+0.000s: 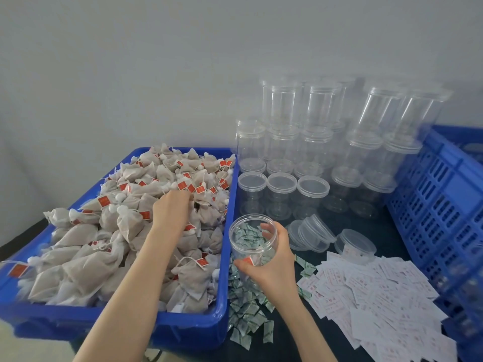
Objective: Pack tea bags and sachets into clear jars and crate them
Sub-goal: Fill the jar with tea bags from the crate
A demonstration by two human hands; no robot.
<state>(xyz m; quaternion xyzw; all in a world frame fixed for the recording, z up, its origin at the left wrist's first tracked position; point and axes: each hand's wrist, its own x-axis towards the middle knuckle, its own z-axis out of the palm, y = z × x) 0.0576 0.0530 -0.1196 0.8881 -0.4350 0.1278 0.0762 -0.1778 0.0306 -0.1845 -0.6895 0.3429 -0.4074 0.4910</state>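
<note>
A blue tray (224, 257) at the left is heaped with beige tea bags (86, 259) bearing red tags. My left hand (171, 209) reaches into the heap, its fingertips buried among the bags; what they hold is hidden. My right hand (274, 259) grips an open clear jar (249, 240) tilted toward the tray, just right of the tray's wall. At least one red-tagged bag lies inside the jar. Small green-and-white sachets (248, 309) are scattered on the dark table under the jar.
Stacks of empty lidded clear jars (313, 142) stand at the back. Loose clear lids (313, 233) lie right of the held jar. White printed slips (379, 296) cover the table at the right. A blue slatted crate (439, 205) stands at the far right.
</note>
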